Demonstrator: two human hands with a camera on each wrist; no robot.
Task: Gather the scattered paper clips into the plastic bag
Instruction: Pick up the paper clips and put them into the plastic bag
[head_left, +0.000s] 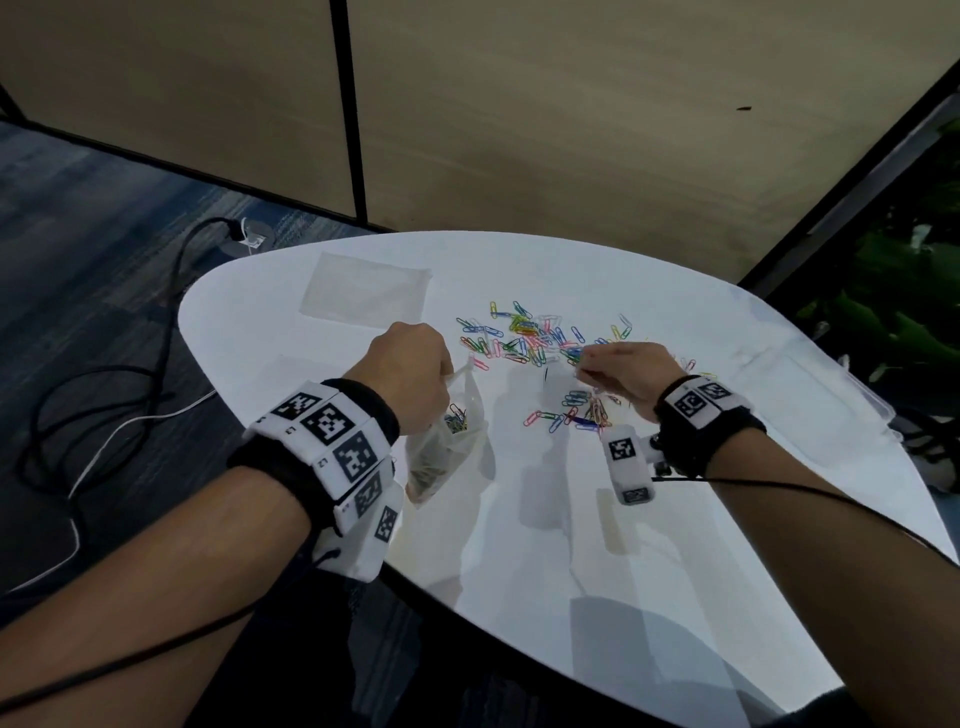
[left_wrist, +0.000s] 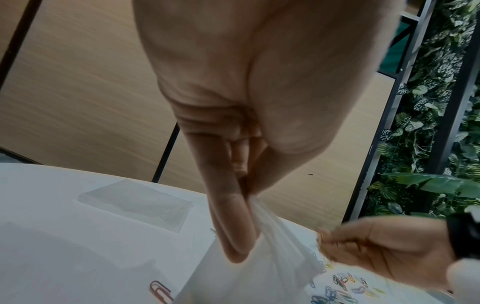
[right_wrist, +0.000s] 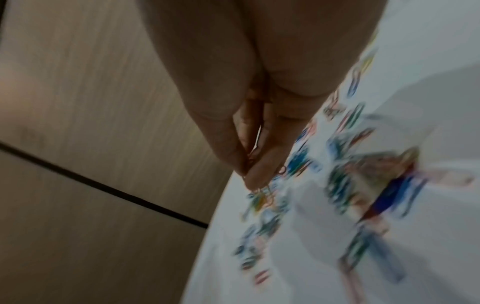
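The left hand (head_left: 410, 374) has its grip clamped on the top edge of the plastic bag (head_left: 447, 441), finger and thumb pinching the gathered film so the bag hangs at centre left of the head view with some clips already inside. The right hand (head_left: 628, 376), centre right, has its fingertips (right_wrist: 255, 174) pinched together on a few paper clips (head_left: 530, 338), lifted from the coloured scatter on the white surface (head_left: 571, 571). A flat clear sleeve (head_left: 366, 293) lies toward the upper left.
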